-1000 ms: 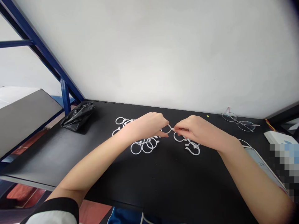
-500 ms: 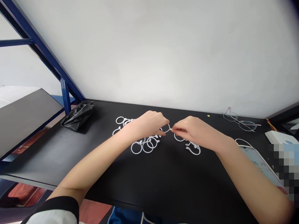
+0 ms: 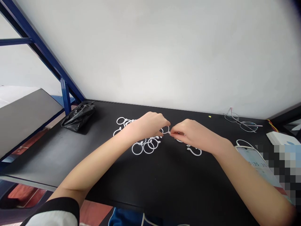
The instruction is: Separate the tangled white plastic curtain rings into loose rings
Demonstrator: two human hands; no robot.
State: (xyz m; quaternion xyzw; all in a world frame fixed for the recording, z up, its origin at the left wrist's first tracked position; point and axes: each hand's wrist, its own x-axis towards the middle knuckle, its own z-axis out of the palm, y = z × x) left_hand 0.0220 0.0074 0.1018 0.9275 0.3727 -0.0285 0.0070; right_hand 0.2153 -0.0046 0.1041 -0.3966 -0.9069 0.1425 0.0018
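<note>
Between my two hands, just above the black table, is a white plastic curtain ring (image 3: 168,129). My left hand (image 3: 150,126) grips its left side between fingers and thumb. The fingertips of my right hand (image 3: 189,134) pinch the ring's right end, at its small clasp. Beneath and around my left hand lies a loose group of white rings (image 3: 137,148), several overlapping, some of them hidden by the hand. Near my right hand lie a few more white rings (image 3: 196,153), at least one of them unfastened and partly covered.
A crumpled black plastic bag (image 3: 78,117) lies at the table's left back. To the right are thin-framed eyeglasses (image 3: 248,126), a phone (image 3: 255,160) with a lit screen, and a white box (image 3: 279,139). The black table (image 3: 150,182) meets a white wall behind.
My right hand has shifted slightly left and the ring's clasped end has come a little closer to my left hand. Both hands still hold the ring.
</note>
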